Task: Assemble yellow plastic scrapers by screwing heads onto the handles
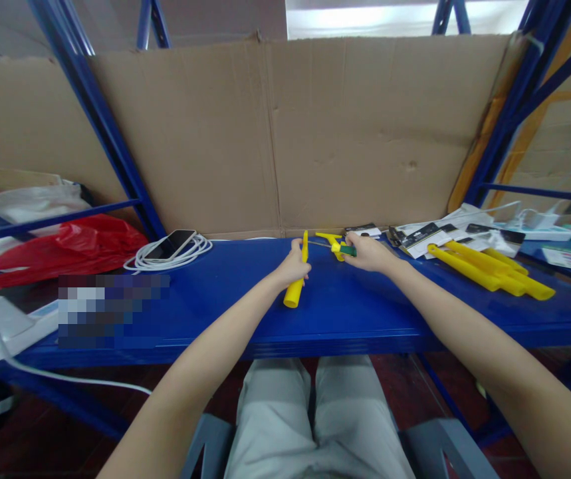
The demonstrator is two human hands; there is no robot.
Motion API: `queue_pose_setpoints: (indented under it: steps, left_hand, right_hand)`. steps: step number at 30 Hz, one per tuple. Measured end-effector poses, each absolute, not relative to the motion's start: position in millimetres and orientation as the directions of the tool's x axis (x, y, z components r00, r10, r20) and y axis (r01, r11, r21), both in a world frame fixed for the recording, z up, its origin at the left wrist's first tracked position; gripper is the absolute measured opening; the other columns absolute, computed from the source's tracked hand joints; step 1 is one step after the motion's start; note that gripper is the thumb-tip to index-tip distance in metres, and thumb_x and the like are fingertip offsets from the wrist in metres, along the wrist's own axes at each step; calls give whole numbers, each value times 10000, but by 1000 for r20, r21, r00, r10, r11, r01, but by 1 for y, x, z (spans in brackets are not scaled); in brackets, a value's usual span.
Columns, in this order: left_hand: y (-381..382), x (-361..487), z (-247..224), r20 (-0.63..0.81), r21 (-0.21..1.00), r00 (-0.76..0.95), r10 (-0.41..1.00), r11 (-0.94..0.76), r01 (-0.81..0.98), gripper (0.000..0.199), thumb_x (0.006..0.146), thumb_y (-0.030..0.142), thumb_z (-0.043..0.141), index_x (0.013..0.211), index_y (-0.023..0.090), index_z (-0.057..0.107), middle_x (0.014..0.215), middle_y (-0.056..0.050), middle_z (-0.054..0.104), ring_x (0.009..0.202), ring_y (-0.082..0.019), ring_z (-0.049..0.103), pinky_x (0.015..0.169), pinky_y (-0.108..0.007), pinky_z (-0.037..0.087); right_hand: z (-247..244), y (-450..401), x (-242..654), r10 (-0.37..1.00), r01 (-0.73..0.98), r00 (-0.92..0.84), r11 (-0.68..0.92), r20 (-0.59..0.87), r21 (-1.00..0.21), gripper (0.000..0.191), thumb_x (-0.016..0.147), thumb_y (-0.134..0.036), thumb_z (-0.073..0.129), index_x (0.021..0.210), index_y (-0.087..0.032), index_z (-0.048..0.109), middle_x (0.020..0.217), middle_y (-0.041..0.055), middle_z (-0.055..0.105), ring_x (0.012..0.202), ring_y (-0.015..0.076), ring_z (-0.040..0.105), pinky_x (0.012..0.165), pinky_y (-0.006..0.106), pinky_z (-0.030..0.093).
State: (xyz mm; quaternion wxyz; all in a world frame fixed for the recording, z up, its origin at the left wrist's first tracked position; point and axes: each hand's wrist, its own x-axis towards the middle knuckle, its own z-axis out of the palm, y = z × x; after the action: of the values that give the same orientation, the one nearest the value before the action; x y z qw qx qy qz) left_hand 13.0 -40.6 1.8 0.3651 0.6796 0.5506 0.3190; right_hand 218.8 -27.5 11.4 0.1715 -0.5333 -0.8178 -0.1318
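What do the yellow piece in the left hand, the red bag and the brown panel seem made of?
The yellow piece: probably plastic, smooth and evenly coloured.
The red bag: likely thin plastic film, glossy, judging by its crinkles.
The brown panel: apparently matt cardboard, by its creases and dents.

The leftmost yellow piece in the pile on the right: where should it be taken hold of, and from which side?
Probably best around the middle of the leftmost yellow piece, pinched across its width from above and the left. It is long and slim and lies at a slant; its left side faces the blue tabletop, while the other yellow pieces crowd its right.
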Motion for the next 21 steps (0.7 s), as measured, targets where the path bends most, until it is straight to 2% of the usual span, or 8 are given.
queue_pose_setpoints:
  steps: [6,12,17,21]
  left_hand:
    - [-40,13,1,37,846,194,980,-134,516,679,721,6,476,1262,261,154,932,-23,501,447,-31,468,439,-204,461]
    - [-39,12,1,47,848,213,976,-152,508,676,719,5,468,1270,242,155,951,-44,505,437,-36,470,410,-204,445]
    - [-41,12,2,43,841,221,974,-155,519,683,712,-8,456,1272,246,158,945,-39,510,440,-32,466,416,-197,448]
    - [-40,12,2,39,837,224,974,-155,525,679,713,-6,449,1269,243,149,934,-35,510,436,-34,463,413,-197,446]
  right_hand:
    - [9,-27,220,820,909,-359,415,446,-33,339,766,-362,498,1044,-168,483,905,106,659,749,220,608,599,273,367]
    - [14,-29,218,817,905,-405,423,410,50,226,780,-320,481,917,-166,572,911,110,664,812,229,611,672,290,392]
    - [14,-31,217,854,939,-318,345,411,10,293,747,-294,530,1010,-165,512,881,101,666,756,226,612,601,273,373]
    - [16,-33,217,847,932,-335,363,413,11,308,783,-305,485,1050,-152,505,931,120,666,788,235,613,647,291,380]
